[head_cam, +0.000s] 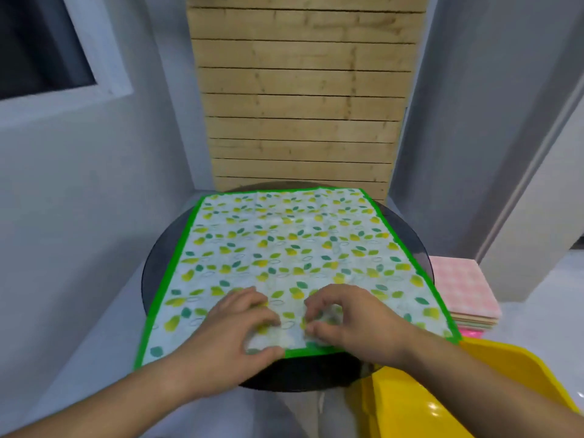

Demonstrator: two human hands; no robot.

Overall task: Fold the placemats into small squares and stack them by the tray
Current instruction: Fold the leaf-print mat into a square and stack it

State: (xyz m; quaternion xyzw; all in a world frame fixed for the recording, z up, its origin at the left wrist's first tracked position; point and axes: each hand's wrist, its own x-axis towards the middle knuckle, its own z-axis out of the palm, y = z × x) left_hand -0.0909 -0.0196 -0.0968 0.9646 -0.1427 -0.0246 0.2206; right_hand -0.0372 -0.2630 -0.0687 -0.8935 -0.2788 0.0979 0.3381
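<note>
– Yellow tray (493, 390) sits at the lower right, closest to us, with the right forearm passing over its corner. What are the hands doing?

– Both are on the near edge of the placemat (284, 245). The left hand (240, 327) and right hand (350, 320) sit close together near the middle of that edge, fingers (319, 306) curled with the thumbs underneath. Each hand pinches a small bunch of cloth.

– Where does the placemat lie?

– Spread flat and unfolded across the round dark counter (156, 267), leaf print up. Its green border hangs a little past the rim at the near corners.

– So which step is this?

– I'd say the very start of the first fold: the near edge is gripped but not yet lifted.

– What does the next move need?

– Probably carrying that edge away to meet the far edge. With the hands this close together the corners may sag, so spreading the grip wider would help the borders line up before creasing.

– Then where does it go?

– A stack of folded pink squares (464, 289) already lies on the right, just beyond the tray. That looks like the place.
</note>
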